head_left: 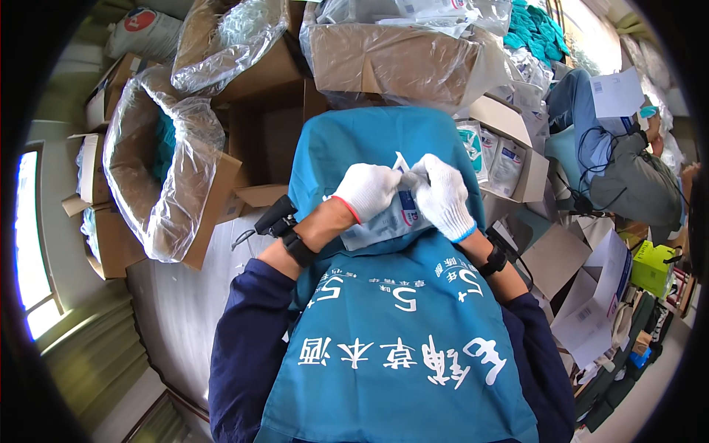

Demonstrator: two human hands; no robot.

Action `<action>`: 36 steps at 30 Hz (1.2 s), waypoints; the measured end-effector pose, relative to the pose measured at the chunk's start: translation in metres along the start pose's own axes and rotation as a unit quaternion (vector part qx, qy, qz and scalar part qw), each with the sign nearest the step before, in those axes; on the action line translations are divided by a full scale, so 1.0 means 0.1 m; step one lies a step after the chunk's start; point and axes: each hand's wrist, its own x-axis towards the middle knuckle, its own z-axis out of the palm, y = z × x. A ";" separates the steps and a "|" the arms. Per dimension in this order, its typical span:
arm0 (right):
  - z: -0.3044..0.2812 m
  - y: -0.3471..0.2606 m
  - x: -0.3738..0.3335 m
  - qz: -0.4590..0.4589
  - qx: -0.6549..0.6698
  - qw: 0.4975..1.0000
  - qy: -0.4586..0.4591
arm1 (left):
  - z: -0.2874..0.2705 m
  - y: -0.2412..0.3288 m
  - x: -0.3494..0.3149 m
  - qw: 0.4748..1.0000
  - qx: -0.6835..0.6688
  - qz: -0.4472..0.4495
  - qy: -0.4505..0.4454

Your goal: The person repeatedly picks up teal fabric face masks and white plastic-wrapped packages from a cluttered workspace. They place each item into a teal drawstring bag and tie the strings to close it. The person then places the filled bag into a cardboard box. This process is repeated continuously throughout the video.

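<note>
In front of me, over the teal apron (399,369) spread across my lap, both hands work at a clear plastic packet (373,230) with a blue-and-white printed label. My left hand (368,190), in a white knit glove with a red cuff, pinches the packet's upper edge. Close beside it, my right hand (443,196), gloved in white with a blue cuff, has its fingers closed at the same edge. A pale pointed flap sticks up between the two hands. What exactly the fingertips grip is partly hidden by the gloves.
An open carton of similar packets (506,166) stands just right of my hands. Plastic-lined cartons (188,177) are at the left, and a larger plastic-covered box (399,59) lies ahead. Another person (635,184) sits at the far right, near a lime-green bag (651,269).
</note>
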 end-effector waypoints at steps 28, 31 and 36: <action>0.21 0.03 0.69 0.112 0.391 0.867 -0.286 | -0.59 -0.01 -0.66 0.977 -0.083 0.108 0.167; 0.13 -0.13 0.68 0.046 0.320 0.885 -0.336 | -0.45 -0.11 -0.59 0.979 -0.099 0.090 0.156; 0.07 -0.40 0.42 -0.020 0.067 0.981 -0.180 | -0.42 0.04 -0.57 0.950 -0.223 -0.099 0.193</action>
